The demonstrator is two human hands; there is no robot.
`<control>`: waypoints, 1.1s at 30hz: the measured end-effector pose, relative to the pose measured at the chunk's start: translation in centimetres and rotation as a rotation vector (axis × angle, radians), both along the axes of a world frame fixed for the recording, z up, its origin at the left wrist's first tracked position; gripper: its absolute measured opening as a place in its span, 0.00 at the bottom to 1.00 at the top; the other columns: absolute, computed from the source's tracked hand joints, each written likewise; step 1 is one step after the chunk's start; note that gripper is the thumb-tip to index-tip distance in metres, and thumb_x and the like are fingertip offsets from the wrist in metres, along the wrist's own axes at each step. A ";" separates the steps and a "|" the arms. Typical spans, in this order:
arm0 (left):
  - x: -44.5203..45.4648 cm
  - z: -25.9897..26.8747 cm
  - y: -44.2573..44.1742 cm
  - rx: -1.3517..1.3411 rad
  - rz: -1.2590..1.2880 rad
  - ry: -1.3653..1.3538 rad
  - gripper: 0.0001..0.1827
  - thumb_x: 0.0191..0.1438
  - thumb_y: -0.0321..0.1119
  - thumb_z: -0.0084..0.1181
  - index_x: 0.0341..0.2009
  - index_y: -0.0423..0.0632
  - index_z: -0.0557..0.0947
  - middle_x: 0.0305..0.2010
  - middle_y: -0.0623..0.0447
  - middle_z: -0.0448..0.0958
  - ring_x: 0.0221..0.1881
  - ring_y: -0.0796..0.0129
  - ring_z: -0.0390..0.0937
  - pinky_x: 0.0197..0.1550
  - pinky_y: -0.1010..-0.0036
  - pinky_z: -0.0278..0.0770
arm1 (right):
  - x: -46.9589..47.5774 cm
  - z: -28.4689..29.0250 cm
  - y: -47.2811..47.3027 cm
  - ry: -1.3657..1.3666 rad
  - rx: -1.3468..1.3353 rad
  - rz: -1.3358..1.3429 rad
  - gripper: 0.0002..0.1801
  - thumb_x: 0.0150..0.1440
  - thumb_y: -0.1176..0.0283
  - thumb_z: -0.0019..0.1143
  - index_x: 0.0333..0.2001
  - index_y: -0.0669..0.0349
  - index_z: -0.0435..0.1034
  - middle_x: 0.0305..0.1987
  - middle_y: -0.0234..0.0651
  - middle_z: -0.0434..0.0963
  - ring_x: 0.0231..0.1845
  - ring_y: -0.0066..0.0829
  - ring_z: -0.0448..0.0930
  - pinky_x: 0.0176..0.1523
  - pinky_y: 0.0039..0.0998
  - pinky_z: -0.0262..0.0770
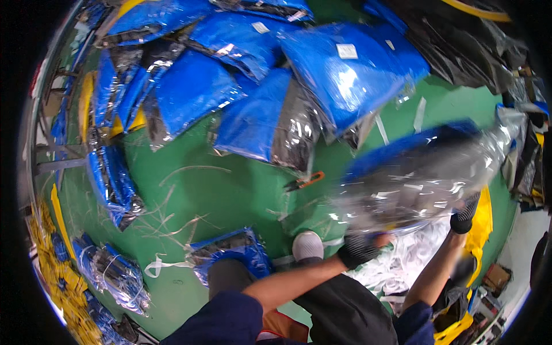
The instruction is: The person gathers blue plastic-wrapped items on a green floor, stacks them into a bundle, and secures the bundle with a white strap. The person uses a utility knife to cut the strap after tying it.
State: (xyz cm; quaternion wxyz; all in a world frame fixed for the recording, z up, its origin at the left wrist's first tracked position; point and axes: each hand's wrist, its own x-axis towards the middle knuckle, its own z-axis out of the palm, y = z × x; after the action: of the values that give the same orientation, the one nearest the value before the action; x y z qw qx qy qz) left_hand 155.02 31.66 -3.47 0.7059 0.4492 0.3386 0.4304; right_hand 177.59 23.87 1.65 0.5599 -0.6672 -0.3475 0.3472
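A clear plastic bag holding folded blue and dark grey material [409, 177] is raised above the floor before me, blurred by motion. My left hand [360, 250], in a dark striped glove, grips the bag's near left edge. At its near right edge, my right hand [465, 213] in a like glove has hold of the plastic. The fingertips of both hands are partly hidden or blurred. A pair of orange-handled thread snips [305, 181] lies on the green floor left of the bag. Under the bag, near my right forearm, is a heap of white strips [401, 267].
Several bagged blue packages [349, 77] lie across the far floor. One flat bagged package [233, 254] rests by my knee, and a tied bundle [112, 271] is at left. Yellow material [481, 224] lies at right. Loose strings [168, 224] are scattered on the green floor [189, 185].
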 end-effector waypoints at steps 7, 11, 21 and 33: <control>-5.0 -6.3 17.1 -0.752 0.324 -0.282 0.41 0.48 0.66 0.38 0.53 0.42 0.64 0.49 0.47 0.68 0.47 0.60 0.68 0.52 0.67 0.65 | -5.9 -1.6 35.4 -0.714 -0.612 0.674 0.56 0.32 0.29 0.48 0.56 0.61 0.57 0.60 0.49 0.57 0.60 0.45 0.58 0.61 0.36 0.53; -8.2 -8.6 21.2 -0.699 0.120 -0.397 0.39 0.48 0.64 0.43 0.55 0.47 0.63 0.51 0.49 0.67 0.47 0.58 0.67 0.51 0.62 0.66 | -7.1 -6.9 39.6 -0.713 -0.833 0.631 0.62 0.27 0.25 0.46 0.57 0.62 0.54 0.61 0.49 0.54 0.61 0.43 0.58 0.62 0.36 0.53; -29.4 -9.0 22.5 -0.755 -0.094 0.473 0.35 0.48 0.60 0.47 0.48 0.41 0.70 0.42 0.46 0.74 0.39 0.64 0.74 0.43 0.70 0.74 | -26.0 -16.2 20.0 0.215 -0.470 0.087 0.51 0.36 0.37 0.56 0.54 0.65 0.57 0.54 0.50 0.63 0.53 0.42 0.67 0.56 0.35 0.60; -32.6 5.6 23.6 -0.779 -0.279 0.177 0.32 0.52 0.58 0.42 0.48 0.43 0.68 0.40 0.47 0.74 0.34 0.65 0.75 0.33 0.73 0.77 | -29.0 -3.1 18.2 0.544 -0.294 0.240 0.32 0.40 0.55 0.65 0.43 0.66 0.65 0.37 0.39 0.74 0.40 0.31 0.75 0.45 0.31 0.73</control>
State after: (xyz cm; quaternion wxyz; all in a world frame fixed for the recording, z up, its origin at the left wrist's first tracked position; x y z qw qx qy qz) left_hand 122.41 55.24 2.11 0.8427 0.2257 0.4712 0.1302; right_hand 148.63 42.05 -1.47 0.4851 -0.5780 -0.2072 0.6226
